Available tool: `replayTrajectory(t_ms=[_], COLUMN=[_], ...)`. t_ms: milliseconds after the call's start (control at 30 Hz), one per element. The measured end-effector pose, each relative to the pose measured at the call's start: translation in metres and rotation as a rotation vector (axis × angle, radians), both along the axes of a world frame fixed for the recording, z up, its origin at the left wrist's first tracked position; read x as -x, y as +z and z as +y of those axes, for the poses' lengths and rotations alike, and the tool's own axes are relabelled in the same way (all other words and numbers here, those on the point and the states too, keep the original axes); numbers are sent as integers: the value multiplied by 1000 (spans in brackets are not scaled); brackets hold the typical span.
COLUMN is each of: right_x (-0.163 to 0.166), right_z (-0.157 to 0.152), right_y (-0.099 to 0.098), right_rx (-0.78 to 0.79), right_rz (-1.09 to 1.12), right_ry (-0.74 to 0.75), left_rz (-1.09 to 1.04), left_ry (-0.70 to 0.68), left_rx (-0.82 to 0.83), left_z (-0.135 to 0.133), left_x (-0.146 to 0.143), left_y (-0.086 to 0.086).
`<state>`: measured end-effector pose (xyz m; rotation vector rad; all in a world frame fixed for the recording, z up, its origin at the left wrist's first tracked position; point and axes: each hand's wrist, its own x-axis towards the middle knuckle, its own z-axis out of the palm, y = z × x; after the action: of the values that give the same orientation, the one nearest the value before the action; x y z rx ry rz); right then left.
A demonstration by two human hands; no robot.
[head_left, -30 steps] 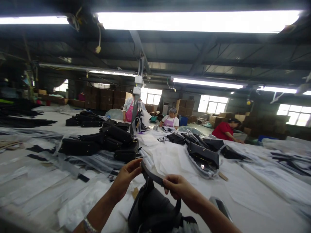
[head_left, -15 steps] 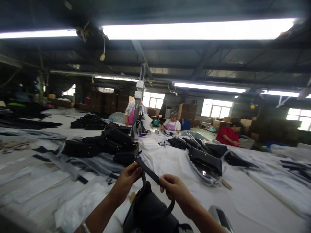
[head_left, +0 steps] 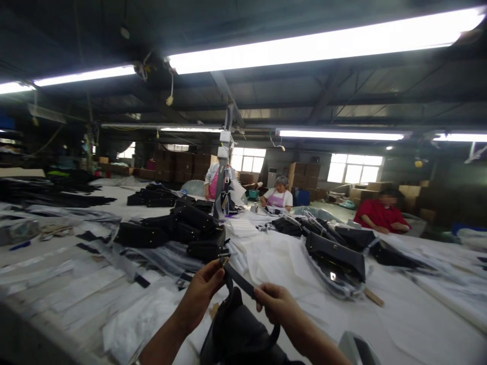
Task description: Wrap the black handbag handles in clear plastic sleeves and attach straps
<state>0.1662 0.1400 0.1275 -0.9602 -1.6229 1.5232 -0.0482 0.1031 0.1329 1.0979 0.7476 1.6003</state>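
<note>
A black handbag (head_left: 238, 329) lies on the table close in front of me, its lower part cut off by the frame. From it rises a dark strap (head_left: 240, 279), stretched between my two hands above the bag. My left hand (head_left: 200, 294) pinches the strap's far end, where a small gold-coloured metal piece (head_left: 225, 260) shows. Farther along, my right hand (head_left: 280, 306) is closed on the strap between thumb and fingers, and a loop of black strap hangs below it.
Black bags (head_left: 182, 225) are piled beyond my left hand. At the right, another black bag (head_left: 335, 258) sits in clear wrapping. White sheets (head_left: 262, 253) and plastic sleeves cover much of the table (head_left: 403, 329). A grey device (head_left: 357, 350) is near my right forearm. Several people work farther back.
The view has swung left, so the scene sits farther right. The metal piece at the strap's end now shows by my left fingers. Both hands still hold the strap.
</note>
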Motion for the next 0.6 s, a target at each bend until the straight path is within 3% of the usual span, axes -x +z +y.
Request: replayTrajectory(t_ms=[100, 167, 267, 367, 467, 600], right_x=[15, 26, 37, 41, 41, 30], right_z=[-5, -9, -16, -20, -20, -16], right_y=[13, 28, 49, 61, 67, 80], right_rx=[-91, -265, -554, -721, -738, -583], right_rz=[56, 33, -176, -381, -285, -90], right_ry=[-22, -104, -249, -279, -272, -289], left_rz=[203, 307, 423, 589, 690, 725], left_ry=[-73, -100, -59, 55, 121, 83], left_rx=[-77, -112, -142, -210, -263, -276], left_z=[-2, -1, 3, 9, 11, 8], left_x=[-10, -17, -22, -23, -24, -26], left_y=[9, 15, 22, 22, 20, 23])
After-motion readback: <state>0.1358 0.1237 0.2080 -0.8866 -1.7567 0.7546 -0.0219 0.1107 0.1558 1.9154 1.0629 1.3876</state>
